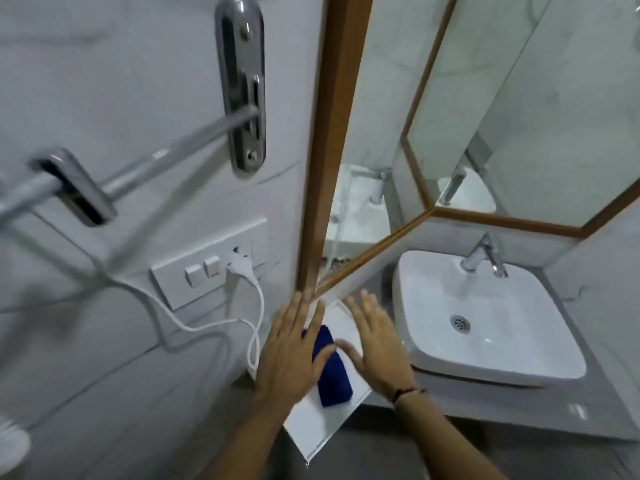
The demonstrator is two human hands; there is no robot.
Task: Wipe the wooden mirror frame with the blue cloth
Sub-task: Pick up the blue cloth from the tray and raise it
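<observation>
The wooden mirror frame (329, 140) runs down the wall from the top and meets its lower edge at a corner just above my hands. A folded blue cloth (334, 372) lies on a white tray (318, 431) below that corner. My left hand (294, 348) hovers flat with fingers spread over the cloth's left side, its fingertips near the frame corner. My right hand (377, 344) is held flat and open just right of the cloth, thumb over it. Neither hand holds anything.
A white basin (485, 320) with a chrome tap (485, 254) sits to the right on a grey counter. On the left wall are a chrome towel rail (166, 157), a switch plate (211, 265) and a plugged-in white cable (194, 327).
</observation>
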